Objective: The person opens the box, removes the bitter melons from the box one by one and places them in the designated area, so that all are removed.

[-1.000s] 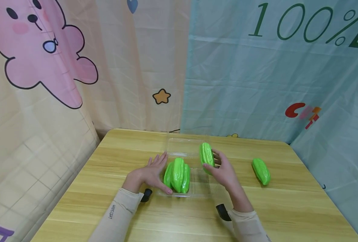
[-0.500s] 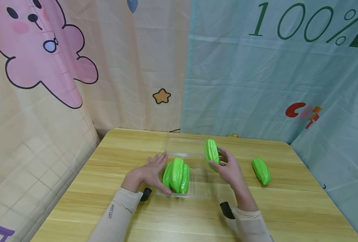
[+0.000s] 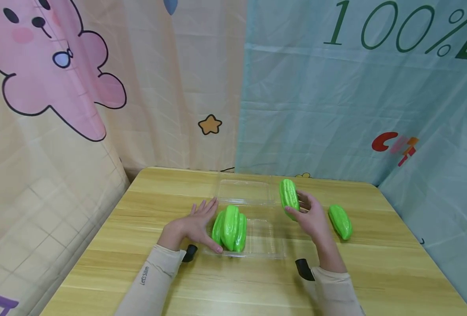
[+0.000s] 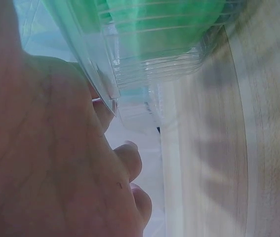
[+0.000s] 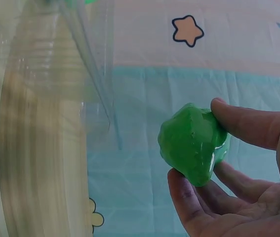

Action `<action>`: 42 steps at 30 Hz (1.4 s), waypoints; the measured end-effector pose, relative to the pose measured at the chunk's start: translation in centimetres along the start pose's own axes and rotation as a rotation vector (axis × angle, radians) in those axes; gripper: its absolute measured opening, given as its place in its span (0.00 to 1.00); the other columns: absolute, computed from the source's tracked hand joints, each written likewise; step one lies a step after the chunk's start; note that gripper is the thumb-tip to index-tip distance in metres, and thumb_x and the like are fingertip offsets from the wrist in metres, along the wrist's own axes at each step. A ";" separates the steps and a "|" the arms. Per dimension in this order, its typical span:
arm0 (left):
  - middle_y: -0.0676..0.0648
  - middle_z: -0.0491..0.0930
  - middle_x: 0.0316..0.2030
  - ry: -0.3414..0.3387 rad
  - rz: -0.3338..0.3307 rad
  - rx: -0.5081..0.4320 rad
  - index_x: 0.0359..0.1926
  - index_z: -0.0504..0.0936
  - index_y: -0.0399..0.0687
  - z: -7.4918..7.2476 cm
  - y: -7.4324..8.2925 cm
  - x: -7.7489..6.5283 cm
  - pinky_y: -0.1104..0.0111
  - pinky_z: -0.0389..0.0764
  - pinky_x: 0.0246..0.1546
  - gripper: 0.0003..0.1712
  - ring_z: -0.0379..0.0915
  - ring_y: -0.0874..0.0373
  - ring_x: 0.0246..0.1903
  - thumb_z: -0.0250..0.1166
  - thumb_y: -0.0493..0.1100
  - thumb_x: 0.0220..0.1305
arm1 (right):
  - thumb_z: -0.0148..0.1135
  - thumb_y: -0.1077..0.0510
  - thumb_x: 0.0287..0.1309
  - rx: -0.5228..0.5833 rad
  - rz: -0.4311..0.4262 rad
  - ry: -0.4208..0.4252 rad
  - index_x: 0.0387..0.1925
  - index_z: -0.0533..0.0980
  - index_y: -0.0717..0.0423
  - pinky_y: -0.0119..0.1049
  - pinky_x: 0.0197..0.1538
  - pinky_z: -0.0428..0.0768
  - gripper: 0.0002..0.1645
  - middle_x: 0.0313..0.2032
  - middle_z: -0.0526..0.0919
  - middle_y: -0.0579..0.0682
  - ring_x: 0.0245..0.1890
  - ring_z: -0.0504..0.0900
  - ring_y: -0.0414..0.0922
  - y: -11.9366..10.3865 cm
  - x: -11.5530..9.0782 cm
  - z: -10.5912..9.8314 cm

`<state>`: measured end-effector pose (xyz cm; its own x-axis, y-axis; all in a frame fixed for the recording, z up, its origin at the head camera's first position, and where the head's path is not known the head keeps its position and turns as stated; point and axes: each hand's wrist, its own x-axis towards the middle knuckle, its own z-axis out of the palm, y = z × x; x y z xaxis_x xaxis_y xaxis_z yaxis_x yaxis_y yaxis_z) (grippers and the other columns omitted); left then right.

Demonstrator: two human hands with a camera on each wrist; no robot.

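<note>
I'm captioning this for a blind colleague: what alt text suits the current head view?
A person's right hand holds a ridged green object near the right end of a clear plastic container, whose left side holds similar green objects; the left hand is spread at its left edge. Another green object lies to the right on the wooden table, with printed curtains behind.

Box point(image 3: 260, 239): clear, open. Gourds point(image 3: 230, 229): green, ridged, bunched in its left half. Held gourd point(image 3: 289, 196): tilted, near its right end. Loose gourd point(image 3: 340, 222): lying farther right.

The produce point(image 3: 289, 195) is bright green, the table point(image 3: 233, 289) yellowish wood-grained.
</note>
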<state>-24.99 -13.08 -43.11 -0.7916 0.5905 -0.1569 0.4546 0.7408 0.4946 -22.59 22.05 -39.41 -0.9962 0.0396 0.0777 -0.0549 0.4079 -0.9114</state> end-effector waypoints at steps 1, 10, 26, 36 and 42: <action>0.37 0.27 0.79 0.001 0.001 -0.001 0.79 0.34 0.35 0.0 0.0 0.0 0.42 0.25 0.71 0.84 0.20 0.36 0.75 0.79 0.70 0.41 | 0.69 0.59 0.64 -0.004 0.008 0.001 0.74 0.58 0.66 0.55 0.62 0.75 0.44 0.67 0.67 0.69 0.65 0.70 0.64 0.0 0.0 -0.2; 0.37 0.27 0.78 0.000 -0.004 0.002 0.79 0.34 0.35 -0.1 0.1 0.0 0.42 0.26 0.71 0.84 0.20 0.36 0.76 0.79 0.70 0.41 | 0.68 0.60 0.64 -0.068 0.052 0.023 0.75 0.56 0.65 0.56 0.61 0.75 0.45 0.69 0.65 0.69 0.65 0.68 0.65 1.0 0.2 -2.1; 0.37 0.27 0.78 -0.002 -0.004 0.006 0.79 0.33 0.35 -0.2 0.2 -0.1 0.42 0.26 0.71 0.84 0.21 0.36 0.75 0.79 0.70 0.41 | 0.68 0.61 0.63 -0.187 0.116 0.075 0.74 0.58 0.67 0.59 0.62 0.72 0.44 0.70 0.63 0.70 0.67 0.65 0.66 3.7 0.5 -4.0; 0.38 0.27 0.79 -0.005 -0.008 -0.004 0.79 0.34 0.36 -0.1 0.3 -0.1 0.42 0.25 0.71 0.84 0.21 0.37 0.76 0.79 0.70 0.41 | 0.68 0.63 0.61 -0.290 0.154 0.123 0.71 0.59 0.73 0.61 0.63 0.69 0.43 0.66 0.65 0.74 0.63 0.67 0.69 5.8 0.9 -4.7; 0.39 0.26 0.79 -0.008 -0.011 -0.004 0.79 0.34 0.36 -0.1 0.3 0.0 0.43 0.24 0.71 0.84 0.21 0.37 0.76 0.79 0.71 0.41 | 0.68 0.63 0.59 -0.375 0.174 0.134 0.70 0.60 0.75 0.63 0.66 0.65 0.42 0.66 0.64 0.74 0.64 0.65 0.70 6.9 1.0 -5.4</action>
<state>-24.88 -12.95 -42.89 -0.7935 0.5846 -0.1690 0.4441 0.7462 0.4960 -23.62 29.81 -43.46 -0.9696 0.2446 0.0105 0.1657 0.6871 -0.7074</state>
